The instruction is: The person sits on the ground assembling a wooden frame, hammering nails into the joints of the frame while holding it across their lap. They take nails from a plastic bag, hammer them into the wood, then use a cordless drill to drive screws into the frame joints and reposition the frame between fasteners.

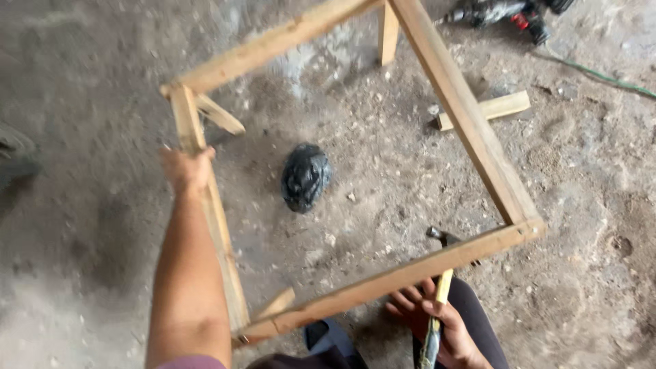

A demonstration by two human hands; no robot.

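Note:
A square wooden frame made of rough slats fills the middle of the view, raised above a dirt floor. My left hand grips the frame's left slat near its far corner, arm stretched out. My right hand, low at the bottom edge, is closed on the yellow handle of a hammer. The hammer's dark metal head pokes up just behind the frame's near slat. Short wooden legs hang from the frame's corners.
A black knotted plastic bag lies on the ground inside the frame. A loose wooden offcut rests beyond the right slat. A power drill and a green cord lie at the top right. My knees show at the bottom.

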